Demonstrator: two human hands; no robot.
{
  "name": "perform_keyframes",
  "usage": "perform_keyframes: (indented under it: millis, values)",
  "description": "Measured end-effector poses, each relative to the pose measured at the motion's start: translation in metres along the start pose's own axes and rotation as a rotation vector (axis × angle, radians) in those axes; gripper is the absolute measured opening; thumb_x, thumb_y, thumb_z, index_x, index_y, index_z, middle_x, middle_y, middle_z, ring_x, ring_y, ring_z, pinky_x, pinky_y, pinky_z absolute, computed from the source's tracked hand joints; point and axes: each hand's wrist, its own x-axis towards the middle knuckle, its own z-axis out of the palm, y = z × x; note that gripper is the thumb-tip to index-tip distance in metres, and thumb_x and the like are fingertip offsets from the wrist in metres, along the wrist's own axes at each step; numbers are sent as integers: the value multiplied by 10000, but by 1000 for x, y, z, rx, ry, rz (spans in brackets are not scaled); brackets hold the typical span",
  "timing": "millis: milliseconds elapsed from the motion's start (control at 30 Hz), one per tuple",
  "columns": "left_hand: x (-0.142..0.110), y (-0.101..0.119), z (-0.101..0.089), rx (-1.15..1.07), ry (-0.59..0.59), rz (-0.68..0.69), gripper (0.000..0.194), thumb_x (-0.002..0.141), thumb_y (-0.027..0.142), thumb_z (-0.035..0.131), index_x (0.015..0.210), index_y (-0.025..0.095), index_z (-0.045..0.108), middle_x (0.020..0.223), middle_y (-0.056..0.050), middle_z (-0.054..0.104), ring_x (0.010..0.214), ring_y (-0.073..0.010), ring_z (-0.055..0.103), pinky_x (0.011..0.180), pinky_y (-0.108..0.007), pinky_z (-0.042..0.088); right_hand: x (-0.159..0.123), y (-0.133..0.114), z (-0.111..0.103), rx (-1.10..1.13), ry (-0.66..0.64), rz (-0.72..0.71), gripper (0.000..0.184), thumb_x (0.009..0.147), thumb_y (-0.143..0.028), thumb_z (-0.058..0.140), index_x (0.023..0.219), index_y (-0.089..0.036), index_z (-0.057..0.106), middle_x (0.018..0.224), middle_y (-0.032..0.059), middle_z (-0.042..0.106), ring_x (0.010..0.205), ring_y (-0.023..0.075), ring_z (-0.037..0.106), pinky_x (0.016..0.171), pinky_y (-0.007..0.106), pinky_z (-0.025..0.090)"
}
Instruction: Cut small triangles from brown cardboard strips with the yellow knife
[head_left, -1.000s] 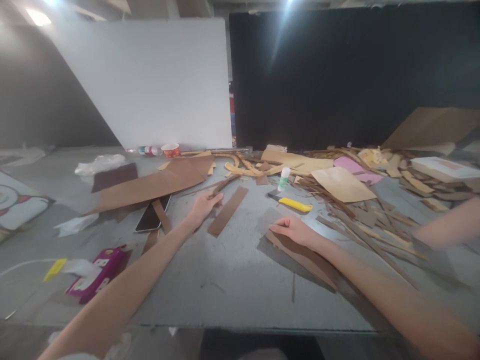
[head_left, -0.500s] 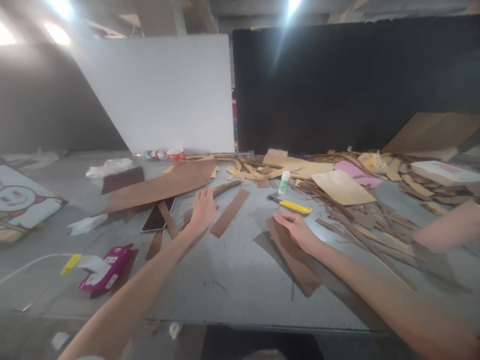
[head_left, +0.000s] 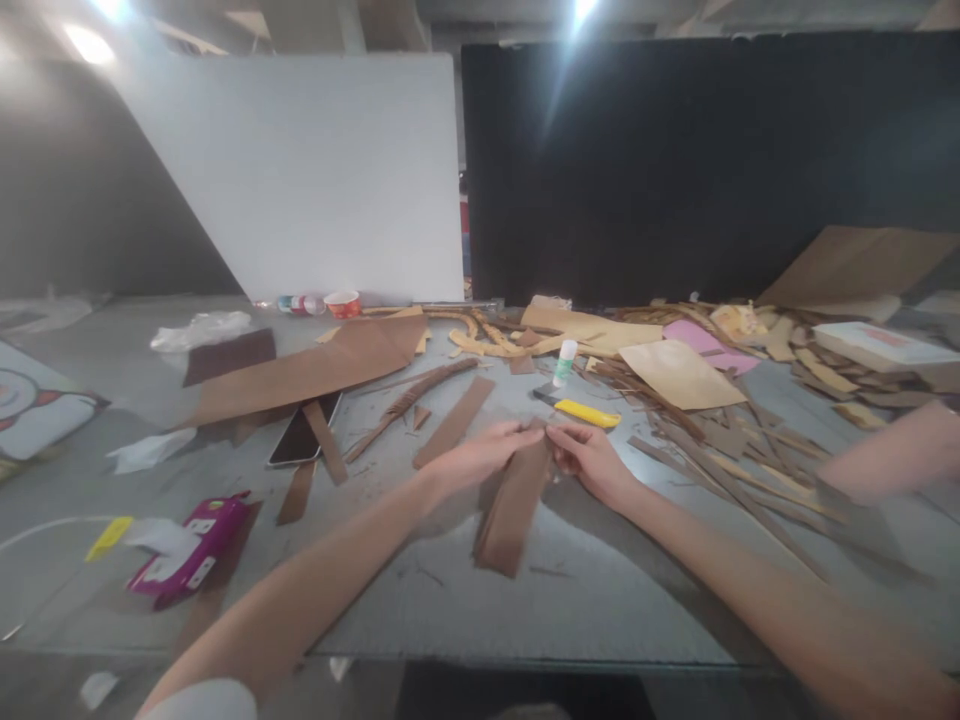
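Both hands meet at the far end of a brown paper strip [head_left: 517, 505], which seems layered or folded and slants toward the table's front edge. My left hand [head_left: 491, 448] is closed on its left side, and my right hand [head_left: 592, 460] pinches the top corner. Just beyond them lie a yellow utility knife [head_left: 581, 410] and a glue stick [head_left: 565, 363]. A second brown strip [head_left: 455, 422] rests left of my hands. Farther left is a twisted brown paper stem [head_left: 412, 395].
A phone [head_left: 300, 437] lies partly under brown paper [head_left: 322, 365]. A purple packet [head_left: 191, 550] sits at the left. Paper scraps [head_left: 739, 440] are heaped on the right, near another person's forearm [head_left: 892, 455]. A red cup [head_left: 343, 304] stands at the back.
My left hand has left the twisted stem and come right to the strip. The strip has swung round, its near end now pointing down and left. My right hand stays on it.
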Motion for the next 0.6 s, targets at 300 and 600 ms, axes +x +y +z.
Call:
perform_keyframes:
  millis: [300, 600]
  values:
    - [4, -22, 8, -341, -341, -132, 504, 864, 520, 864, 1132, 127, 698, 1047, -179, 775, 872, -265, 792, 793, -387, 616, 2, 4, -8, -32, 13, 37, 489, 845, -663, 806, 728, -206, 677, 639, -1, 623, 515, 121, 480, 499, 285, 337]
    - [2, -26, 0, -388, -312, -182, 417, 864, 449, 883, 1080, 132, 720, 971, -121, 772, 795, -195, 763, 750, -306, 568, 6, 7, -17, -18, 14, -28, 474, 803, -651, 840, 770, -208, 677, 650, -10, 614, 534, 118, 468, 525, 289, 359]
